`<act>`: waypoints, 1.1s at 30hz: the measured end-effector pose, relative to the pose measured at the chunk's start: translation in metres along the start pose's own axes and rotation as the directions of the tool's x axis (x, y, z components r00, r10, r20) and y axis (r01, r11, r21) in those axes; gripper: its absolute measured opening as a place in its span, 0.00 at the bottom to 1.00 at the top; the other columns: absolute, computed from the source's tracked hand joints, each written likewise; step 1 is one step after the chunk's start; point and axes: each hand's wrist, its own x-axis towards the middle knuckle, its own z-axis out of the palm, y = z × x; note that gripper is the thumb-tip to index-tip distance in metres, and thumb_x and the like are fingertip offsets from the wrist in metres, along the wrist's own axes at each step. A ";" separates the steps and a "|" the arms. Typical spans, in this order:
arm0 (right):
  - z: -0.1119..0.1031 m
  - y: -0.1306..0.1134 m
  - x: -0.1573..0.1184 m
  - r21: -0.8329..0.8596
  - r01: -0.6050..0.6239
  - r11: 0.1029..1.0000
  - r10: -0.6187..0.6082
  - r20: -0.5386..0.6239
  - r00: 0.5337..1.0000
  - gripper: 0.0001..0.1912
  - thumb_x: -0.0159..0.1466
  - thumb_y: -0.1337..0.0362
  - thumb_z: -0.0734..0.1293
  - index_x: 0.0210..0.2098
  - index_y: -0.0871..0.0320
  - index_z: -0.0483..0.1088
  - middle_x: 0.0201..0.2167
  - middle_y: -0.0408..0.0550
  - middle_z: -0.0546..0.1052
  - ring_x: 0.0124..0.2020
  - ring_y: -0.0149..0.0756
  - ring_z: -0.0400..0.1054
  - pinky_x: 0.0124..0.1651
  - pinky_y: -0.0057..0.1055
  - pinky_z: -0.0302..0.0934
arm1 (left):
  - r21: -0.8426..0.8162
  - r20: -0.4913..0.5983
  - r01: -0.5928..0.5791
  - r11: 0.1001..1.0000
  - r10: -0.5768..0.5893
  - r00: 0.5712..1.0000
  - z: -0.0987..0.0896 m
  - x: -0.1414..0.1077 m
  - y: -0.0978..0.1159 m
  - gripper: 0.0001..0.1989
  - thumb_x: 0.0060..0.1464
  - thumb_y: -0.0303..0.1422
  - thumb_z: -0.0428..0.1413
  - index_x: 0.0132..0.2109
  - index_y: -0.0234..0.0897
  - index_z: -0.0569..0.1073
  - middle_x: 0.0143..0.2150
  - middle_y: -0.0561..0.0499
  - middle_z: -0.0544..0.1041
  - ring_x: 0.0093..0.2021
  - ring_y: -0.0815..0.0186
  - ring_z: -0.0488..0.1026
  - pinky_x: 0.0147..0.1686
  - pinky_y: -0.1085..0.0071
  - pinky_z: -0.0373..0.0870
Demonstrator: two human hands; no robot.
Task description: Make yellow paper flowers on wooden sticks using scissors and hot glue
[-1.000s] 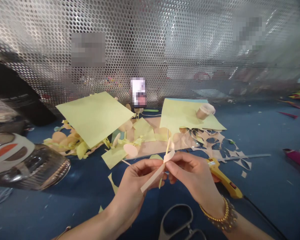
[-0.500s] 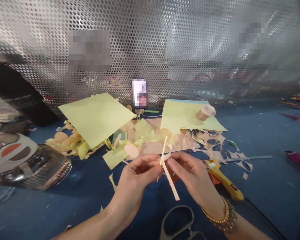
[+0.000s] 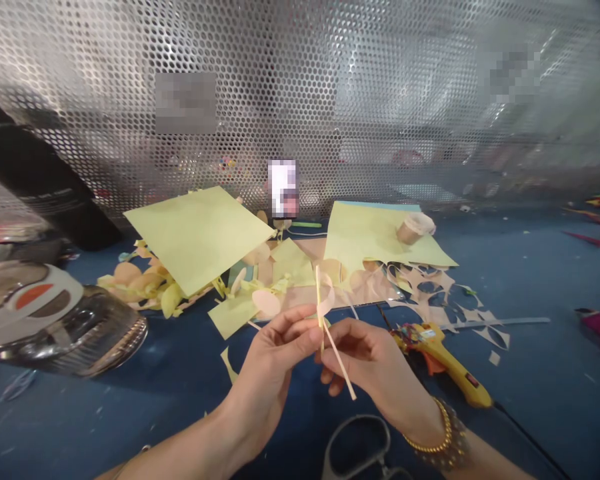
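Observation:
Low in the centre, my left hand [image 3: 283, 357] pinches a thin pale yellow paper strip [image 3: 319, 290], held nearly upright. A pale pink paper strip [image 3: 341, 363] crosses it, with its upper part curled into a loop and its straight tail slanting down to the right. My right hand [image 3: 363, 360], with a gold bracelet at the wrist, has its thumb and fingers closed against the pink strip just below the crossing. Cut paper ovals, such as a pink one [image 3: 266, 303], lie behind the hands.
A yellow glue gun [image 3: 455, 367] lies right of my right hand. Scissors [image 3: 357, 443] are at the front edge. Yellow sheets [image 3: 200, 237] and paper scraps [image 3: 435, 287] lie behind. A clear container [image 3: 70, 320] stands left, and a phone [image 3: 283, 189] leans against the perforated metal panel.
My right hand has moved down and slightly left, its fingers now lower on the pink strip. The yellow strip has turned closer to upright. The view has shifted slightly.

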 end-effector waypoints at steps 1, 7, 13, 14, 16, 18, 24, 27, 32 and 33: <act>0.000 -0.001 0.000 0.001 0.000 1.000 0.000 -0.014 1.000 0.09 0.52 0.65 0.74 0.29 0.58 0.71 0.22 0.39 0.74 0.22 0.26 0.70 0.24 0.21 0.67 | 0.010 0.007 0.003 1.000 -0.003 1.000 0.000 0.000 0.001 0.11 0.50 0.30 0.61 0.43 0.38 0.73 0.28 0.54 0.75 0.27 0.71 0.68 0.29 0.74 0.67; -0.008 -0.005 0.002 -0.124 0.101 0.987 -0.126 -0.217 0.968 0.08 0.54 0.62 0.72 0.30 0.58 0.71 0.20 0.39 0.73 0.20 0.27 0.68 0.22 0.22 0.68 | 0.185 -0.164 -0.214 0.959 0.245 0.956 0.000 -0.003 0.007 0.06 0.53 0.35 0.58 0.40 0.42 0.76 0.42 0.54 0.75 0.46 0.68 0.68 0.46 0.77 0.62; -0.011 -0.006 0.004 -0.231 0.147 0.962 -0.220 -0.333 0.917 0.08 0.54 0.61 0.71 0.30 0.57 0.71 0.20 0.40 0.73 0.19 0.28 0.68 0.22 0.25 0.68 | 0.542 -0.051 -0.426 0.724 0.535 0.844 -0.003 -0.011 0.011 0.02 0.48 0.31 0.62 0.31 0.43 0.76 0.31 0.54 0.73 0.36 0.67 0.68 0.38 0.75 0.64; -0.010 -0.005 0.004 -0.228 0.154 0.961 -0.225 -0.330 0.917 0.08 0.55 0.61 0.71 0.30 0.57 0.71 0.20 0.39 0.73 0.19 0.28 0.68 0.22 0.24 0.68 | 0.576 -0.044 -0.399 0.713 0.515 0.856 -0.003 -0.010 0.011 0.01 0.48 0.31 0.62 0.31 0.42 0.77 0.31 0.54 0.74 0.36 0.67 0.68 0.37 0.74 0.64; -0.009 -0.005 0.002 -0.221 0.167 0.961 -0.233 -0.315 0.920 0.07 0.55 0.61 0.71 0.30 0.57 0.72 0.20 0.39 0.73 0.19 0.28 0.68 0.22 0.24 0.68 | 0.596 -0.050 -0.340 0.727 0.457 0.888 -0.004 -0.005 0.009 0.03 0.48 0.33 0.62 0.33 0.42 0.78 0.33 0.52 0.74 0.35 0.66 0.69 0.36 0.73 0.64; -0.008 -0.005 0.001 -0.220 0.169 0.961 -0.232 -0.302 0.925 0.06 0.55 0.61 0.71 0.31 0.56 0.72 0.20 0.39 0.73 0.19 0.28 0.68 0.22 0.24 0.68 | 0.583 -0.067 -0.297 0.756 0.410 0.910 -0.006 0.000 0.007 0.04 0.49 0.34 0.61 0.34 0.42 0.78 0.34 0.52 0.75 0.35 0.66 0.69 0.36 0.72 0.64; -0.007 -0.006 0.000 -0.199 0.165 0.966 -0.219 -0.291 0.931 0.06 0.55 0.62 0.71 0.30 0.57 0.72 0.20 0.40 0.73 0.19 0.28 0.68 0.22 0.24 0.68 | 0.609 -0.098 -0.358 0.708 0.514 0.852 -0.007 0.001 0.006 0.07 0.46 0.31 0.63 0.36 0.41 0.77 0.32 0.53 0.73 0.31 0.68 0.66 0.33 0.74 0.63; -0.006 -0.005 -0.001 -0.177 0.159 0.971 -0.205 -0.281 0.938 0.07 0.55 0.61 0.71 0.30 0.57 0.72 0.19 0.40 0.73 0.20 0.28 0.68 0.22 0.24 0.68 | 0.600 -0.089 -0.363 0.713 0.510 0.855 -0.005 0.000 0.008 0.05 0.46 0.31 0.63 0.34 0.40 0.76 0.29 0.54 0.72 0.30 0.68 0.66 0.31 0.74 0.63; -0.005 0.000 -0.001 -0.082 0.162 0.983 -0.178 -0.258 0.950 0.08 0.55 0.61 0.72 0.31 0.57 0.72 0.19 0.40 0.72 0.20 0.28 0.67 0.22 0.24 0.68 | 0.530 -0.095 -0.290 0.797 0.396 0.913 -0.005 0.004 0.007 0.04 0.48 0.32 0.61 0.32 0.38 0.74 0.29 0.54 0.73 0.30 0.69 0.67 0.30 0.75 0.64; -0.005 0.001 0.000 -0.057 0.159 0.986 -0.168 -0.248 0.954 0.08 0.55 0.61 0.72 0.32 0.57 0.73 0.19 0.40 0.72 0.20 0.28 0.67 0.21 0.24 0.67 | 0.512 -0.096 -0.276 0.814 0.373 0.923 -0.005 0.005 0.007 0.05 0.48 0.32 0.62 0.32 0.38 0.74 0.29 0.54 0.73 0.29 0.70 0.68 0.30 0.76 0.64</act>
